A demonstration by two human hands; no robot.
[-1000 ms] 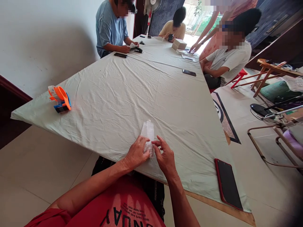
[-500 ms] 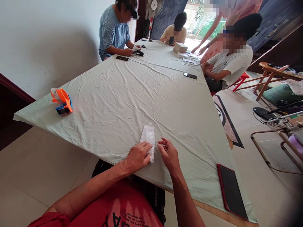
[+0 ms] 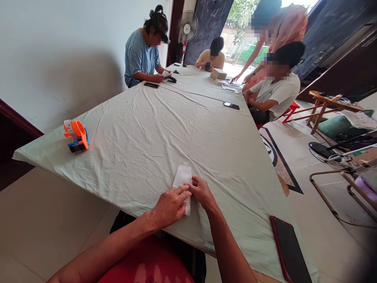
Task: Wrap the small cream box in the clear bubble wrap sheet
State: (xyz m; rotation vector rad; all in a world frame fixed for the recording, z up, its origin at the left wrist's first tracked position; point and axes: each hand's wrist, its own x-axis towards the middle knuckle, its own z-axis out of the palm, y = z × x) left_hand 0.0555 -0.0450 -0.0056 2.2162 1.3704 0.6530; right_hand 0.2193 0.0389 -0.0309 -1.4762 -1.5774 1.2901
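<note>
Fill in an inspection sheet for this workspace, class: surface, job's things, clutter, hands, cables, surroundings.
Surface: long table under a creased pale cloth.
Job's things: small bubble-wrap packet lying flat near the front edge.
Clutter: orange tape dispenser at the left corner; red-cased phone at the right front edge; more phones and a small box farther along.
Hands: left hand rests on the packet; right hand pinches its edge; whether either grip is closed is unclear.
Cables: nothing seen.
Surroundings: four other people at the far end; standing fan; wooden furniture at right.
</note>
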